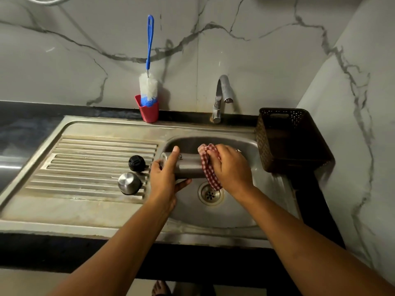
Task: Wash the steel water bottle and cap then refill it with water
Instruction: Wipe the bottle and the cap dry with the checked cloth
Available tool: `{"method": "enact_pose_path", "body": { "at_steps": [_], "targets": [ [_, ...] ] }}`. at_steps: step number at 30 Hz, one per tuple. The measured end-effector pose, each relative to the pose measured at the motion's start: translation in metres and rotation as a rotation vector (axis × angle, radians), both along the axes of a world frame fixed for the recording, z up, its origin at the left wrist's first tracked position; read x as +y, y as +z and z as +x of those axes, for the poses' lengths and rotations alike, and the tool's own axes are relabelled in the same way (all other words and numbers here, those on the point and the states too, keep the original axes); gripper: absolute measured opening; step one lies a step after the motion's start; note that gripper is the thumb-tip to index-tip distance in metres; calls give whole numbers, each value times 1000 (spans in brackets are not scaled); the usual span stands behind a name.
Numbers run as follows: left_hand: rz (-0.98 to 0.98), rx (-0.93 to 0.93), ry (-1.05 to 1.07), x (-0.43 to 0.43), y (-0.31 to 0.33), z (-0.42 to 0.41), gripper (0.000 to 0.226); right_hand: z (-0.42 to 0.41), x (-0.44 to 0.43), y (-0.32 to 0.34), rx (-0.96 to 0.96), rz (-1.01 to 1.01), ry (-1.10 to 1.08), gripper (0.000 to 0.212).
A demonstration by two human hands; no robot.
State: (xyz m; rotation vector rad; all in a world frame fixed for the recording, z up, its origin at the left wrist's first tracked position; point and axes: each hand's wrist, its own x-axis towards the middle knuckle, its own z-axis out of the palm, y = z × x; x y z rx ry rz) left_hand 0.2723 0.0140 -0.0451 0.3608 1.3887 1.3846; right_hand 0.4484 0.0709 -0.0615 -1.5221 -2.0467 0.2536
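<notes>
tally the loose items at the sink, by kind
steel bottle: 1
caps: 2, black cap and steel cap
checked cloth: 1
bottle brush: 1
red cup: 1
basket: 1
total: 7

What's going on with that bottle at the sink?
A person holds the steel bottle sideways over the sink with the left hand, while the right hand grips a red checked cloth against it. The black cap and the steel cap lie on the draining board, off the bottle. No water shows from the tap.
</notes>
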Motion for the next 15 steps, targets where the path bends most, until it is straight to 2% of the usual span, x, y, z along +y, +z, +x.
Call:
{"method": "enact_pose_path", "body": {
  "at_steps": [2,5,6,8,11,15],
  "targets": [
    [-19,-19,29,1,-2,-3,75,-6,-2,14,105,9,67,38],
    [-49,-65,85,2,-5,-10,73,-10,-4,47,489,3,73,28],
    [-63,-89,96,3,-6,-12,70,-11,-6,56,555,32,91,27],
    [-79,-178,105,5,-5,-11,63,-17,-15,58,520,36,200,30],
    [-91,-314,16,7,1,0,61,-35,-32,24,225,-28,307,38],
    [-87,-373,-64,-3,-2,12,34,-41,-26,7,294,86,123,30]
  ]
}}
